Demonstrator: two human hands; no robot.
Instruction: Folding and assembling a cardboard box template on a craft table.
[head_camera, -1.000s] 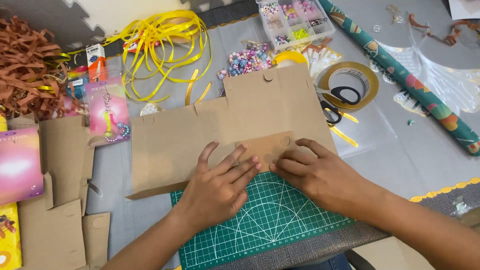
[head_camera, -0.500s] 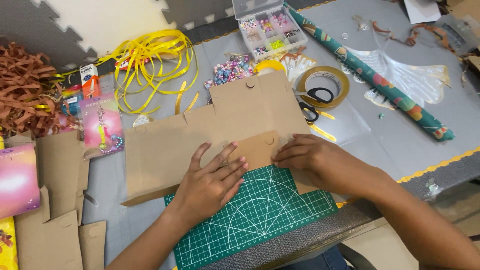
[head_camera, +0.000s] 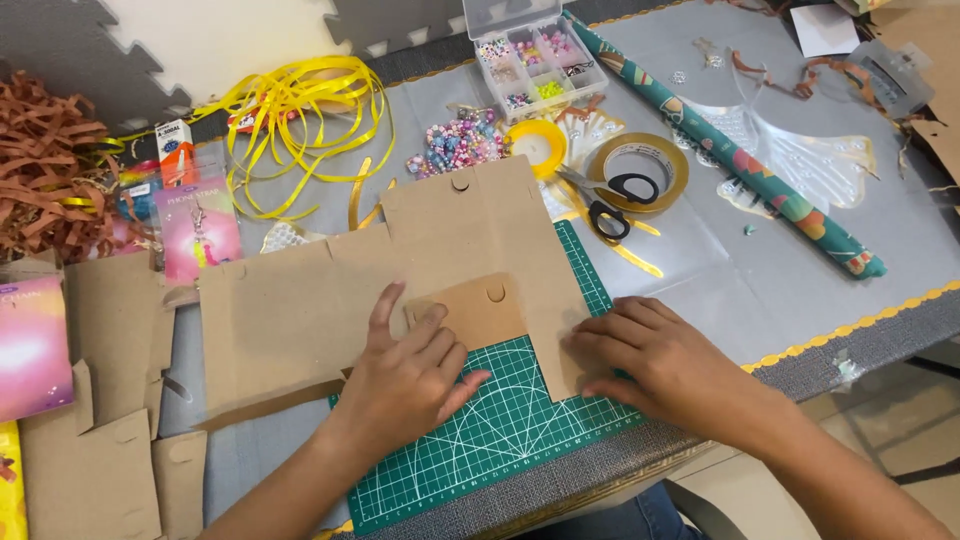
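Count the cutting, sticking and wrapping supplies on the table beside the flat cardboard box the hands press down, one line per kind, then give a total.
Scissors: 1
Rolls of tape: 1
Rolls of yellow ribbon: 1
Rolls of wrapping paper: 1
Bead boxes: 1
Cutting mats: 1
Total: 6

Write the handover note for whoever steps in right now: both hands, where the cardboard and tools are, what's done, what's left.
Left hand: flat, fingers spread, pressing the folded flap of the cardboard sheet.
Right hand: flat on the sheet's right edge, holding nothing.
Cardboard lies opened out, partly over the green cutting mat.
Scissors sit beyond it, beside the tape roll; yellow ribbon and bead box farther back.
Done: one flap folded down.
Left: the other flaps lie flat, unfolded; nothing taped.
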